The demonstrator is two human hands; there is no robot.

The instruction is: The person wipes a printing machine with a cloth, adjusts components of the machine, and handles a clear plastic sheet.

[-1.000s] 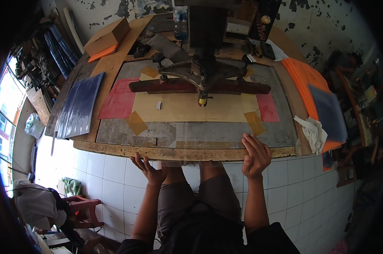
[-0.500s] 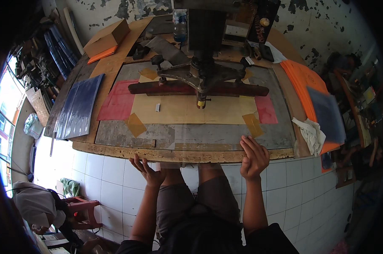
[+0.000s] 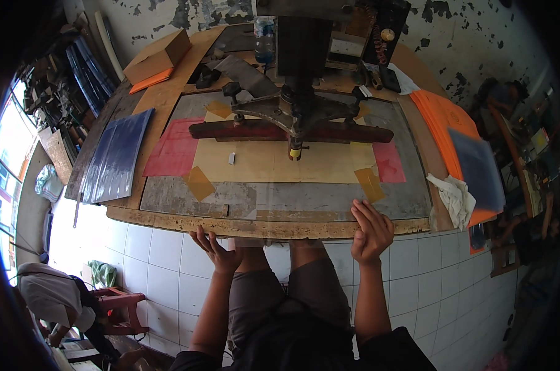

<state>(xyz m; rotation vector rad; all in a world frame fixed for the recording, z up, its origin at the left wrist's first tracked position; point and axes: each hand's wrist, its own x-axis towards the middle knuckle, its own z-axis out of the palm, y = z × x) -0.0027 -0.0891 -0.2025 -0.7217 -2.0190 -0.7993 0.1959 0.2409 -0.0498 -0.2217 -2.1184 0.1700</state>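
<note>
Both hands are open: the left hand (image 3: 217, 247) spreads under the near edge of the screen frame (image 3: 168, 196), the right hand (image 3: 371, 230) rests on it. The frame likely handles best with even pressure on both sides, clear of the squeegee bar (image 3: 243, 130).

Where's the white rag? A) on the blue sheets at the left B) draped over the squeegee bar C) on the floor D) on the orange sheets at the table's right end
D: the crumpled white rag lies at the edge of the orange sheets, right of the screen frame.
</note>
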